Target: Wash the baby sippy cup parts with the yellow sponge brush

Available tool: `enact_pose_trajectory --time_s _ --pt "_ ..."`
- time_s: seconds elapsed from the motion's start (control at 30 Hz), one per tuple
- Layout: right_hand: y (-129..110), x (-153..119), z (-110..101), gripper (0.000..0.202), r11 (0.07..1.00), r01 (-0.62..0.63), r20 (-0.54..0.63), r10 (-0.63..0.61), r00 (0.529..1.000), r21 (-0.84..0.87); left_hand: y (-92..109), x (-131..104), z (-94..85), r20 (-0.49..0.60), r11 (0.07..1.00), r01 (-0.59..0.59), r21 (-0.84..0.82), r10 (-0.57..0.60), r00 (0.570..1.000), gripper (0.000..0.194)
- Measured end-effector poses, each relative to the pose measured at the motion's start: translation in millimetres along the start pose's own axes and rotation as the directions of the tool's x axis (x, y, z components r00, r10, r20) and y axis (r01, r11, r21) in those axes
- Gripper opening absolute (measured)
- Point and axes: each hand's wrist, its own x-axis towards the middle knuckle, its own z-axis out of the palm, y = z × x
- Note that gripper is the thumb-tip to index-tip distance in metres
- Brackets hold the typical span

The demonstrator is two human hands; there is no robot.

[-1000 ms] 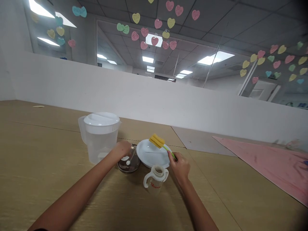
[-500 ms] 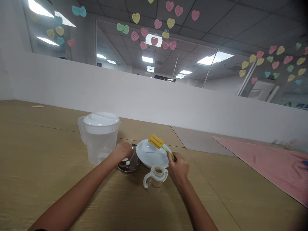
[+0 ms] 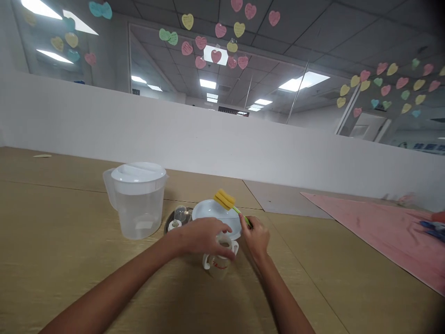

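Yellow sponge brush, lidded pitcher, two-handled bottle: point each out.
Yellow sponge brush [image 3: 225, 199]: head view, on the sponge.
Lidded pitcher [image 3: 139, 204]: head view, on the body.
Two-handled bottle [image 3: 219, 266]: head view, on the red lettering.

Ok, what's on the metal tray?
On the metal tray, a clear domed cap and a white ring-shaped piece show. The left hand covers its near right part; anything there is hidden.

1 head cam, wearer's POV, faces fwd + slightly down. L hand [image 3: 203, 235] & R hand [image 3: 256, 236] mid-dist, low-ctr; tabletop [image 3: 86, 250] near, white partition wall [image 3: 208, 144] beyond, ceiling [image 3: 309, 37] up top.
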Motion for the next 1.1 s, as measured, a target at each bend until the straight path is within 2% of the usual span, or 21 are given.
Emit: enact_pose_trajectory --time_s 0.13,0.2,0.27,0.33,0.4,0.5,0.6,0.73,0.87,0.97,1.1 --pt "0 1 -1 0.052 1.0 -0.027 -0.001 0.027 1.0 0.017 -3 -3 17.4 0.051 0.997 -0.08 -0.013 0.08 0.995 0.044" --pt "-2 1 -3 0.049 0.995 -0.075 -0.01 0.076 0.997 0.06 -4 -2 15.0 0.091 0.998 -0.062 -0.012 0.063 0.994 0.042" --pt "-4 3 -6 0.046 0.983 -0.135 -0.038 0.141 0.989 0.127 -1 0 5.3 0.087 0.999 -0.021 -0.03 0.024 0.996 0.048" --pt "-8 5 -9 0.043 0.967 -0.152 -0.092 0.174 0.98 0.205 4 1 -8.4 0.043 0.997 0.038 -0.074 -0.035 0.998 0.053" --pt "-11 6 -13 0.036 0.955 -0.101 -0.172 0.153 0.973 0.278 8 2 -21.8 -0.012 0.988 0.076 -0.133 -0.078 0.997 0.054" --pt "-13 5 -16 0.024 0.942 0.046 -0.316 0.065 0.946 0.333 5 5 -34.2 -0.164 0.971 0.041 -0.234 -0.081 0.983 0.057" --pt "-11 3 -16 0.017 0.93 0.174 -0.388 -0.036 0.921 0.325 -11 11 -34.9 -0.333 0.954 -0.016 -0.3 -0.089 0.939 0.057" --pt "-9 2 -13 0.011 0.916 0.297 -0.347 -0.195 0.917 0.27 -39 22 -27.6 -0.501 0.988 0.007 -0.154 -0.084 0.861 0.054" --pt "-8 6 -14 0.01 0.931 0.343 -0.336 -0.286 0.897 0.123 -62 25 -23.7 -0.568 0.998 0.06 0.017 -0.04 0.822 0.06" --pt "-4 12 -19 0.011 0.914 0.406 -0.311 -0.391 0.866 -0.018 -68 23 -23.6 -0.566 0.979 0.108 0.176 0.011 0.824 0.055" --pt "1 20 -28 0.011 0.838 0.527 -0.235 -0.546 0.804 -0.145 -64 19 -23.5 -0.475 0.915 0.104 0.39 0.103 0.874 0.047"
